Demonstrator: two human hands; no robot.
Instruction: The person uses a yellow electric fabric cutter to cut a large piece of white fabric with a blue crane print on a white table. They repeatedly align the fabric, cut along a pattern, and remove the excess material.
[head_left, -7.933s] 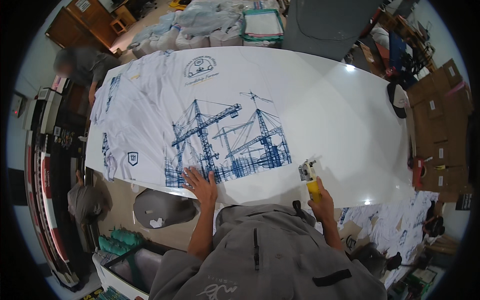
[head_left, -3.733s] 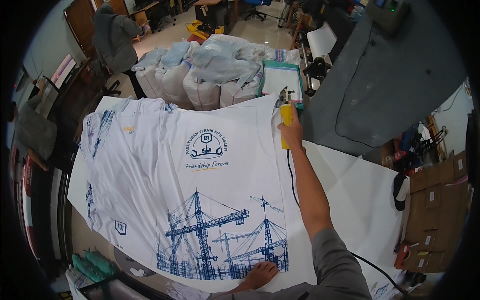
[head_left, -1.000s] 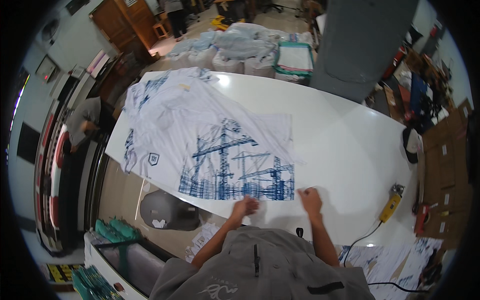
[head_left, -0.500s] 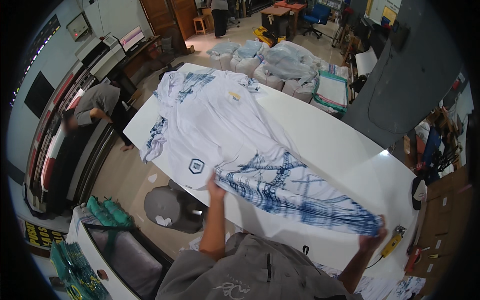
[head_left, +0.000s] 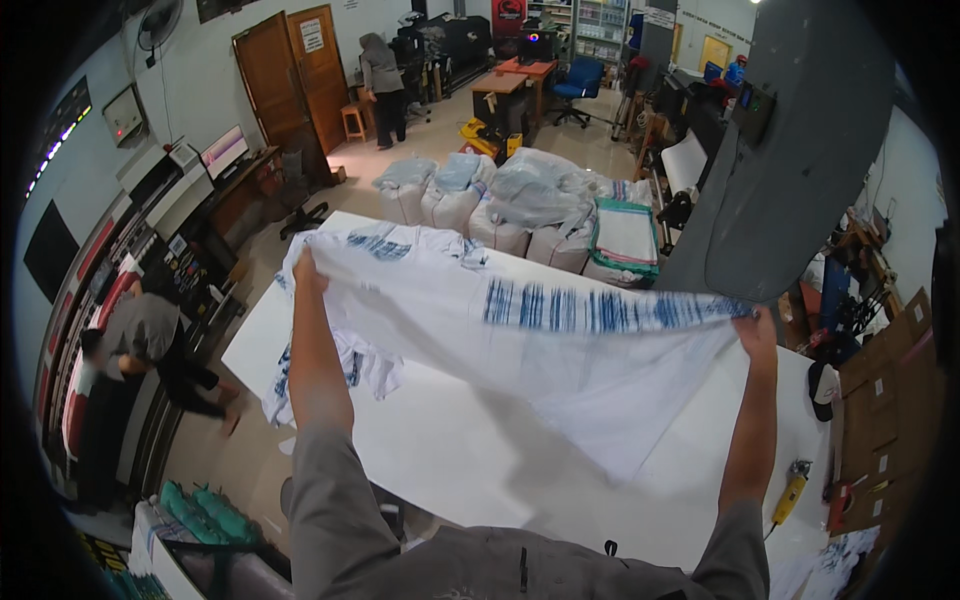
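Observation:
A long white garment [head_left: 430,310] with a streaky blue pattern is stretched in the air between my two hands. My left hand [head_left: 309,270] is closed on its edge near the far left of the white table [head_left: 440,430]. At the right, my right hand [head_left: 757,330] grips the blue-patterned corner. The cloth's lower part sags toward the tabletop and is blurred by motion. More white-and-blue clothing [head_left: 368,365] lies bunched under and beside my left arm, and another part shows past the far edge of the held cloth.
A yellow corded power tool [head_left: 791,492] lies at the table's right, near a cap [head_left: 822,390] and cardboard boxes [head_left: 890,400]. Stuffed white sacks [head_left: 500,215] stand beyond the table. At left, a person [head_left: 145,330] bends over a large machine; another person [head_left: 382,90] stands far back.
Both hands have risen and moved away from me, my left hand farther and to the left. The garment, mostly flat on the table before, is now lifted and spread.

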